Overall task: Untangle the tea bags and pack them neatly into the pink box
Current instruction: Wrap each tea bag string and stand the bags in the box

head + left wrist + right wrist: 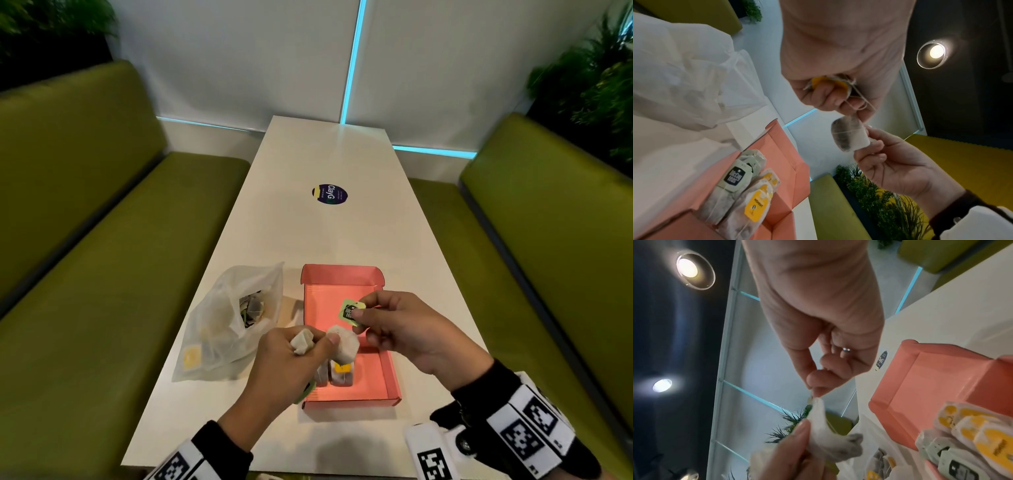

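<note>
Above the pink box (393, 380), the left hand (287, 363) grips tangled tea bags (344, 344) while right-hand fingers (371, 303) pinch a green tag (347, 310).

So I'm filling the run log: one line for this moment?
left hand: grips tangled tea bags | right hand: pinches green tag | pink box: partly packed

Both forearms in black long sleeves (479, 380). White wristbands (527, 421) with black square fiducial-type markers strapped on each wrist; white camera housing (428, 448) with another marker by the right wrist. Silver ring (846, 349) on a finger of the right hand (404, 332).
</note>
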A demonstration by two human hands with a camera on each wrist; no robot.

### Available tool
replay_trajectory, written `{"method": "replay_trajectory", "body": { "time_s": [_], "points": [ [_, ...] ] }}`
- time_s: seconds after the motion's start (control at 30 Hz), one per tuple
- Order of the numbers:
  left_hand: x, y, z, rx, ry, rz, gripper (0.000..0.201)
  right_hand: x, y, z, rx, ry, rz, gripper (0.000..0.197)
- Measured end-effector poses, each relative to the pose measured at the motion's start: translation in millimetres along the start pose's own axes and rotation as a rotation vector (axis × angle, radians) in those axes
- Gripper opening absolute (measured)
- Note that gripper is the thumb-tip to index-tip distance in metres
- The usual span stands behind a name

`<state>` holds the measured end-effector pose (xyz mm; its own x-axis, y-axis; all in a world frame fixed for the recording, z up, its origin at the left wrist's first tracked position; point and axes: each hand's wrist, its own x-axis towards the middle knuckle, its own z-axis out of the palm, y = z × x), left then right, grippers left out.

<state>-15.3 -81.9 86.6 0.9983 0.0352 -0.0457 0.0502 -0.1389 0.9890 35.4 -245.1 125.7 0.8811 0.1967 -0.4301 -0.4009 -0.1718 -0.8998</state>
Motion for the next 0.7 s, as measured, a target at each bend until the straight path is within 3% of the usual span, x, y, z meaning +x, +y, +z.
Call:
{"method": "replay_trajectory", "body": {
  "time_s": [0.17,0.47,0.7],
  "points": [
    [1,1,0,0.015,0.034,-0.013,0.026,0,2,1,0.077,-0.038,0.071,0.012],
    [5,-1,4,-0.030,0.146,-0.018,0.023,-2,11,5,-0.019,-0.078,0.172,0.027],
    [9,-2,7,-0.100,0.165,-0.080,0.022,-1,15,8,0.012,-0.065,0.079,0.018]
  ]
}}
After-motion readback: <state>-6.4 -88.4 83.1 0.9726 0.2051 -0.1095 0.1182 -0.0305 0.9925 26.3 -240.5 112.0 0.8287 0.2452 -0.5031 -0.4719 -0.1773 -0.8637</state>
